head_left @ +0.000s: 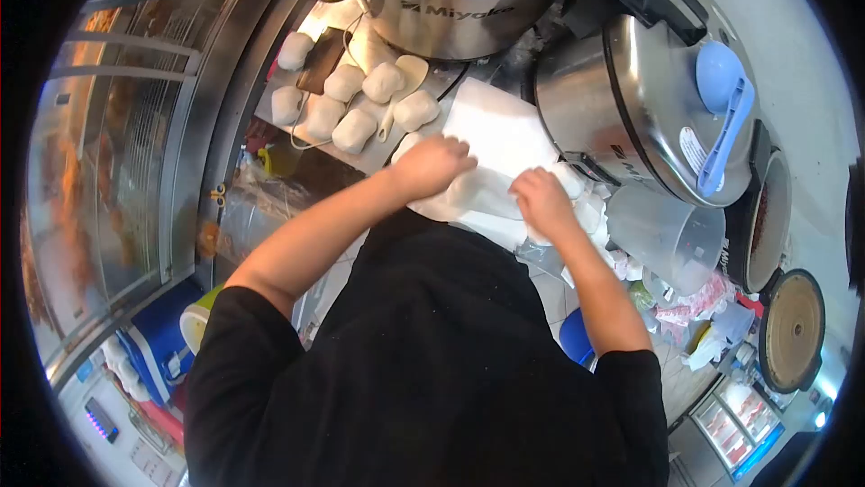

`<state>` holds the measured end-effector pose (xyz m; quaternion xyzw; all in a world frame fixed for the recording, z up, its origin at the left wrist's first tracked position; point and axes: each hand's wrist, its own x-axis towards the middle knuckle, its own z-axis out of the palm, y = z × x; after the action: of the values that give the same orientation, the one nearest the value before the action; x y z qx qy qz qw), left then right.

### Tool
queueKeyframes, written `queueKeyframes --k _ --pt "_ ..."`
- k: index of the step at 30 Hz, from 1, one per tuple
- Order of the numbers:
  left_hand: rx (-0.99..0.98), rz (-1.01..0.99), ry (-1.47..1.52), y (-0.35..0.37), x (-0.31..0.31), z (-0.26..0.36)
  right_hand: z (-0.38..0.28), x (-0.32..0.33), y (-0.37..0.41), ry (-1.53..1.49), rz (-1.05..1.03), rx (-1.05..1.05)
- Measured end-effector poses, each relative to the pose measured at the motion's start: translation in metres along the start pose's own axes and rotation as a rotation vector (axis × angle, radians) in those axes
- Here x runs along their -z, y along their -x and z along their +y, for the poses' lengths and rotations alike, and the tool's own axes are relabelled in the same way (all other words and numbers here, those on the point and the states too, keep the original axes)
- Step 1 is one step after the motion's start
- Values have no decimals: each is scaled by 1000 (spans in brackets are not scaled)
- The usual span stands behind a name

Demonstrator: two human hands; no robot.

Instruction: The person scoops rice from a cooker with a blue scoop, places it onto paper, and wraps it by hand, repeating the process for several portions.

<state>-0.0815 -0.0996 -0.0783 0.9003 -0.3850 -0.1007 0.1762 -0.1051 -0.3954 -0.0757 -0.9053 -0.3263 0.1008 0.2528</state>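
Observation:
A white, wrapped-looking bundle (485, 193) lies on white sheets at the counter's edge, between my two hands. My left hand (434, 167) is at its left end, fingers curled in on the white wrapping. At the right end, my right hand (543, 202) has its fingers bent and pinched on the wrapping. What is inside the bundle is hidden. A stack of white paper sheets (496, 127) lies flat just beyond it. Several rounded whitish bundles (354, 131) sit to the left, near a pale flat paddle (410, 74).
A Miyako rice cooker (441, 23) full of white rice stands at the back. Another lidded cooker (599, 100) is on the right, a blue ladle (721, 113) resting on it. A clear plastic container (667, 233) stands nearer. A glass display case (117, 154) borders the left.

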Motion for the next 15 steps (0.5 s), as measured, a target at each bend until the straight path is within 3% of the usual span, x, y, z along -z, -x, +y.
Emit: queueKeyframes --k 1,4,5,6,10,13,15 --pt "-63 76 -42 13 -5 9 -5 -11 15 69 51 35" --pt "-112 11 -101 31 -34 20 -3 -60 38 133 69 -24" --pt "-107 80 -63 35 -55 15 -3 -71 40 154 84 -63" --pt "-102 148 -24 38 -66 13 -5 -75 42 105 150 -81" --pt "-31 106 125 46 -56 17 -30 -57 42 128 281 -41" --pt "-57 128 96 46 -62 9 -22 -61 49 194 217 -32" --pt "-6 -14 -17 41 -59 8 3 -80 51 181 28 -79"
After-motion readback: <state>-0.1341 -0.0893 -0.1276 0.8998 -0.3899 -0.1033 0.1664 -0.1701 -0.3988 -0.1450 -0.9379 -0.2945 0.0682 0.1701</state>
